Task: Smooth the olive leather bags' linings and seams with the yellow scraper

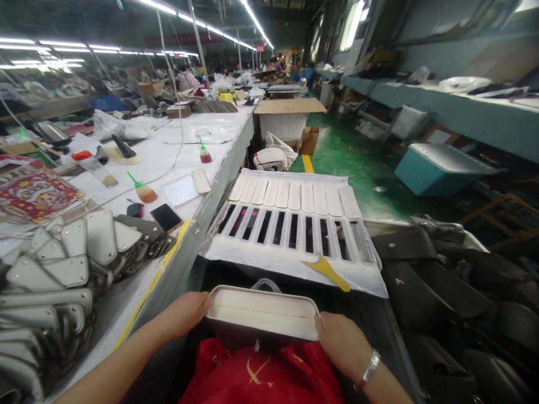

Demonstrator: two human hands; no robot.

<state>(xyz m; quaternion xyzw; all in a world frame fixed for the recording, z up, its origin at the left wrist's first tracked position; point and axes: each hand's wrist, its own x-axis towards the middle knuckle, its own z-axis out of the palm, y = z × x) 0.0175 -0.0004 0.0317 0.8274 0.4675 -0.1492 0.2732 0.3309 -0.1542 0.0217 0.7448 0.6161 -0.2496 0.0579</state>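
Close to the red apron, I hold a dark bag body (pixel 236 332) with a long, cream-coloured rounded panel (pixel 265 322) facing up. My left hand (pixel 187 313) is closed around its left end, and my right hand (pixel 343 342) grips the right end. A small metal stud shows on the near dark side. Just beyond it, a clear loop (pixel 266 285) sticks up. Farther ahead, a white slotted rack (pixel 244 252) carries a row of cream rounded strips (pixel 295 196). A yellow flat tool (pixel 328 270) lies on its near edge.
Stacks of pale riveted pieces (pixel 63 269) cover the near left table, with a phone (pixel 165 217) and green-tipped glue bottles (pixel 145 193) behind. To my right, dark bags (pixel 438 303) are heaped in a bin. A teal box (pixel 438 177) stands on the green floor.
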